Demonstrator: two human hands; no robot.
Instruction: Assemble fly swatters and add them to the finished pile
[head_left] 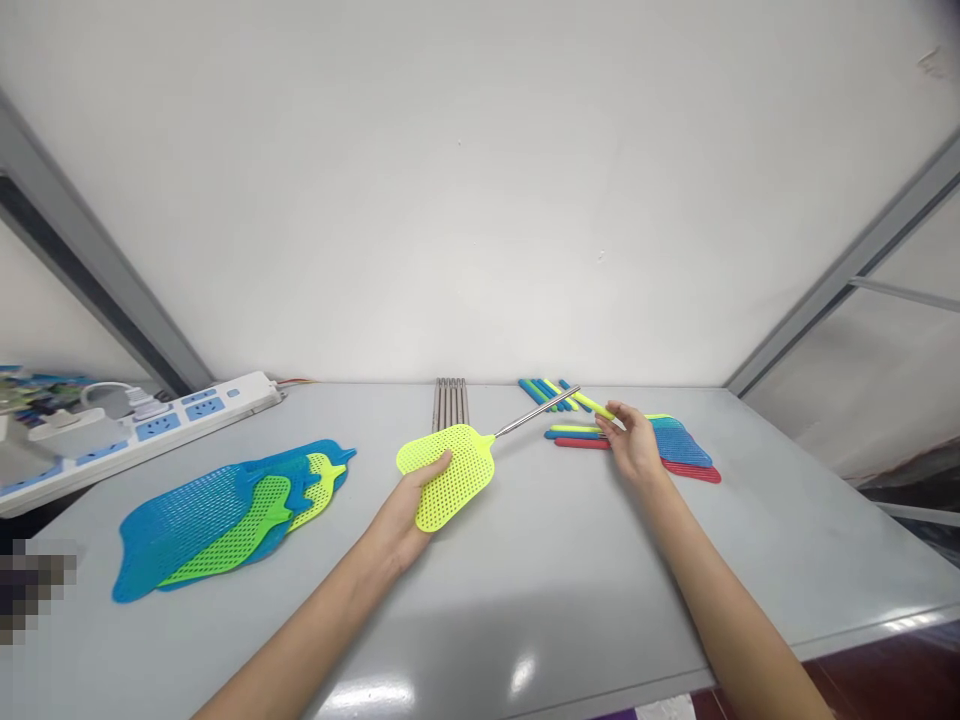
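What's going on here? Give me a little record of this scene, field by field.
Setting: grey table against a white wall
Left hand: grips the head of a yellow fly swatter, held above the table
Right hand: holds the yellow handle at the far end of the swatter's metal rod
Left of the hands: flat pile of blue and green swatter heads
Far edge, middle: bundle of metal rods
Far edge, right: loose coloured handles
Under the right hand: finished swatters
Far left: power strip
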